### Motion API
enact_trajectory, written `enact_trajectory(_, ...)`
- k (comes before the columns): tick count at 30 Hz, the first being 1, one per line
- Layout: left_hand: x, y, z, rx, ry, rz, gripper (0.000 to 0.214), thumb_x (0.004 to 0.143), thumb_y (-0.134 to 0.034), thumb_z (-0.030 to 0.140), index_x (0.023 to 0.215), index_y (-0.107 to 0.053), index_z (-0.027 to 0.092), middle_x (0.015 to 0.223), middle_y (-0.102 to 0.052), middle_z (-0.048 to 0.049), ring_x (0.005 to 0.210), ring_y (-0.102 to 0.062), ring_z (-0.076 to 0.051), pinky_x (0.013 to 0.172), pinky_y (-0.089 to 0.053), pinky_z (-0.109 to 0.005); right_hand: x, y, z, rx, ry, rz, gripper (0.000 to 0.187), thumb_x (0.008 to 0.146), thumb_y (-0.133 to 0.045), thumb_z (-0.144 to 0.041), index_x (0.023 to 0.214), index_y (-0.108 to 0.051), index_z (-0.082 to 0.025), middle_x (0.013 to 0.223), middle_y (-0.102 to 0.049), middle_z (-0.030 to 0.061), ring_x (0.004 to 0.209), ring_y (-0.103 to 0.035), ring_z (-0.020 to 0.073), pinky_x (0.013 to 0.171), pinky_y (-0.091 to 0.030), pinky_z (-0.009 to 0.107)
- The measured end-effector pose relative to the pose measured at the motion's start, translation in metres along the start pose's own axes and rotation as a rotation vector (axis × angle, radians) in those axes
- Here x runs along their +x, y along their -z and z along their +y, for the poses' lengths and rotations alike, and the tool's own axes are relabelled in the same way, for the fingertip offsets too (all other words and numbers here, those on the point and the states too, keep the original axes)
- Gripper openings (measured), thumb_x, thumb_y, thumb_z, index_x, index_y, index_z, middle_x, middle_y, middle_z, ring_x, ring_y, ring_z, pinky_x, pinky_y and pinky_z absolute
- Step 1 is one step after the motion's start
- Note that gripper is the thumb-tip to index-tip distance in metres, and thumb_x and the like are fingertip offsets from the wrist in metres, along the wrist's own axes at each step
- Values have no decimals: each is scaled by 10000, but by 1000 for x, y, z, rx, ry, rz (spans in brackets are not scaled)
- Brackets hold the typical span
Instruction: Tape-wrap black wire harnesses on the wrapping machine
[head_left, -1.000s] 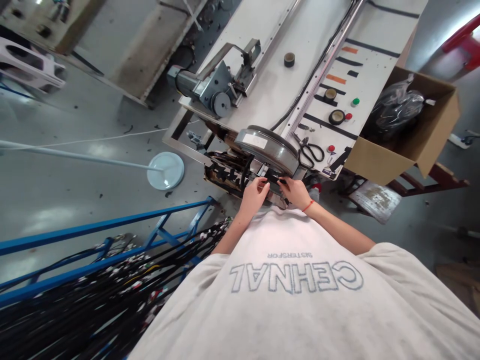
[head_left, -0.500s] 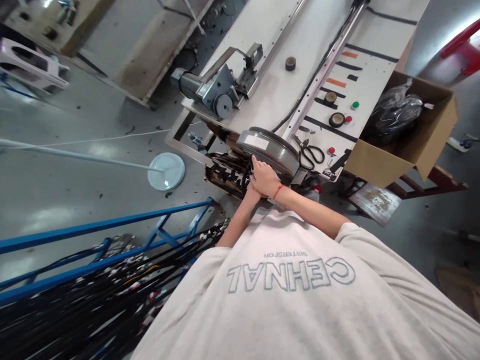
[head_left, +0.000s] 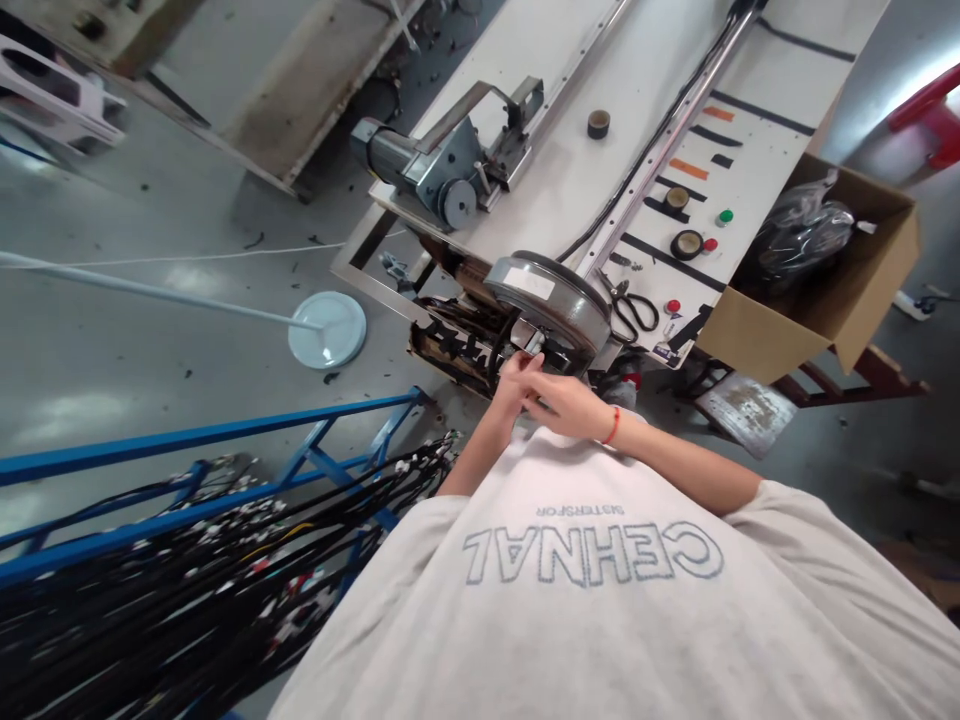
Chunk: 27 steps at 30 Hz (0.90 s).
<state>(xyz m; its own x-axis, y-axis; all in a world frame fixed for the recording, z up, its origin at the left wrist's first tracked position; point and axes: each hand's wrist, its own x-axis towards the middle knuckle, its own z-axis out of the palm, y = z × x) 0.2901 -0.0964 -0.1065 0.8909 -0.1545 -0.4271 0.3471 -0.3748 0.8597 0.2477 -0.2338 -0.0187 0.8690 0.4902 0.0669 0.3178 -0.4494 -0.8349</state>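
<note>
My left hand (head_left: 510, 388) is in front of the round grey machine housing (head_left: 559, 300), its fingers bent and pressed together near a small metal part (head_left: 529, 338) under the housing. From the right, my right hand (head_left: 571, 406), with a red string at the wrist, meets it; the fingertips of both hands come together. What lies between the fingers is hidden or too small to name. A black cable loop (head_left: 495, 352) hangs just left of my left hand. Scissors with black handles (head_left: 636, 316) lie on the white table (head_left: 555, 190), right of the housing.
Tape rolls (head_left: 598, 124) and red and green buttons are on the table. A motor unit (head_left: 431, 165) stands at its left edge. On the right is a cardboard box (head_left: 780, 330) with a plastic bag. A blue rack (head_left: 202, 432) holds black cables (head_left: 180, 600) at lower left.
My right hand has drawn back from the front of the housing, down and to the right. The metal part beneath it now shows. My left hand's fingers have come into sight.
</note>
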Motion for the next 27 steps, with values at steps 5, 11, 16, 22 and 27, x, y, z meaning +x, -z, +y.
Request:
enact_trajectory(5,12,-6,4,-405,275,-166,569,886,-459,694,657,-532,179,552,-499,0,503,-497,-108,489,-404,-228,-36,4,28,66,-147,126,355,945,-459,-215,1282,-552,-151,994,-720,78,824,-677,164,785,-528,280)
enact_trajectory(11,12,-13,-5,-572,147,-22,340,783,-735,446,719,-551,168,613,-552,31,523,-505,-85,523,-408,-206,-23,-8,31,-82,-40,170,349,938,-412,-168,1234,-594,-136,1183,-669,144,1103,-622,221,968,-512,370)
enact_trajectory(16,17,-16,-8,-670,170,10,76,877,-576,180,939,-594,140,777,-667,-35,767,-653,-167,703,-508,-265,18,-27,42,-301,-97,183,516,868,-424,-80,1371,-533,-41,1523,-426,181,1454,-318,282,1188,-302,459)
enact_trajectory(22,19,-7,-3,-542,151,3,106,909,-497,181,930,-592,138,860,-708,-71,859,-672,-194,783,-542,-311,34,-36,50,-439,-187,155,561,903,-404,-99,1458,-461,-42,1592,-323,126,1491,-241,283,1198,-237,466)
enact_trajectory(27,3,26,15,168,-97,-133,91,849,-593,231,865,-615,144,851,-702,-77,840,-655,-221,808,-539,-357,19,-36,59,-518,-183,84,576,921,-377,-86,1496,-422,-75,1607,-292,98,1494,-226,292,1161,-290,476)
